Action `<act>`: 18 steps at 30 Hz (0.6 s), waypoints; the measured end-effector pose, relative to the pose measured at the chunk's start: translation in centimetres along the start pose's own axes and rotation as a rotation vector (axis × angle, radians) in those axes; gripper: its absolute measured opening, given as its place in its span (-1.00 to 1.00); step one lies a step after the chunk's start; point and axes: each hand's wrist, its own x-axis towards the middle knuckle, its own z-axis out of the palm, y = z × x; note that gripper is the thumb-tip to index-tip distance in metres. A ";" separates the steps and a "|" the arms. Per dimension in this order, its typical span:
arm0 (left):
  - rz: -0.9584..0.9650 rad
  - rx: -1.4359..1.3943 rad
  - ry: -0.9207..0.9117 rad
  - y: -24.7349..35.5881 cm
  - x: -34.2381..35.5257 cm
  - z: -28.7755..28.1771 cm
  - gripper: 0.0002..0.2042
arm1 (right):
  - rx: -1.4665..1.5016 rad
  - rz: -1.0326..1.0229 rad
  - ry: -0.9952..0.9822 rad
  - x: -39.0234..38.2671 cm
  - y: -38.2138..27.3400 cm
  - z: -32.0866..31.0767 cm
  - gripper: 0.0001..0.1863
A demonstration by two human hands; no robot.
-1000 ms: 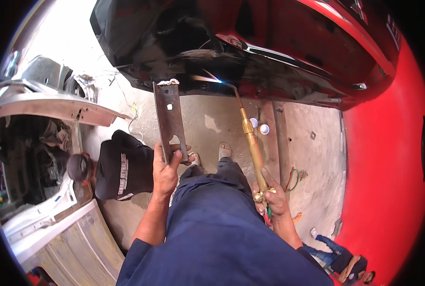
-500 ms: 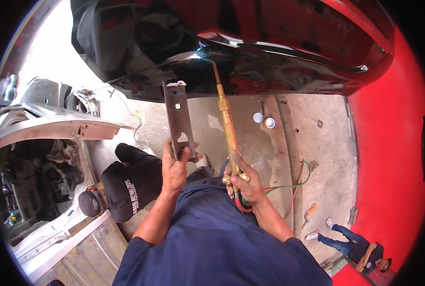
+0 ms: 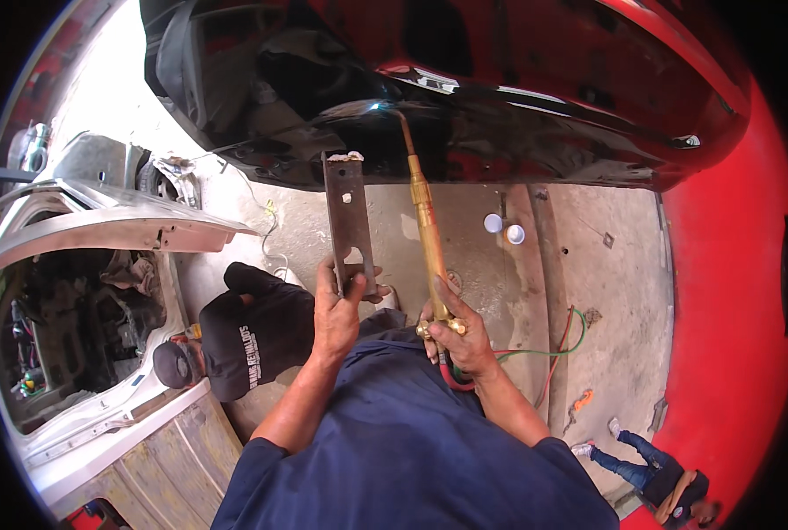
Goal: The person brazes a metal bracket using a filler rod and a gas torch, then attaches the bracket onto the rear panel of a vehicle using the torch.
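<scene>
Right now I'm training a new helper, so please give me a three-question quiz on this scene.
1. What is the right hand holding? A) hammer; B) brass torch; C) spray can.
2. True or false: the left hand grips the metal bracket by its lower end in the picture.
3. Fill in: the hoses are red and ____.

Key: 1 B; 2 true; 3 green.

Blown-out brightness upper left, white glints on glossy black bodywork [image 3: 500,132], fisheye-bent edges

Open room lies between the metal channel [image 3: 350,226] and brass torch [image 3: 426,225]. A glossy dark panel [image 3: 535,141] blocks the way ahead.
</scene>
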 end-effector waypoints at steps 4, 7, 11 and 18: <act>0.001 -0.003 0.011 0.0 0.2 0.2 -0.60 | 0.004 -0.004 -0.043 0.0 -0.1 -0.1 -0.25; 0.021 0.020 0.020 0.1 0.6 0.5 -0.60 | -0.041 0.012 -0.039 0.0 0.0 -0.4 -0.25; 0.022 0.017 0.017 0.5 1.2 0.5 -0.60 | -0.040 0.011 -0.035 -0.1 -0.2 -0.4 -0.25; 0.042 0.014 0.035 0.1 2.6 1.7 -0.65 | -0.054 -0.012 -0.003 -0.3 -0.6 -0.3 -0.25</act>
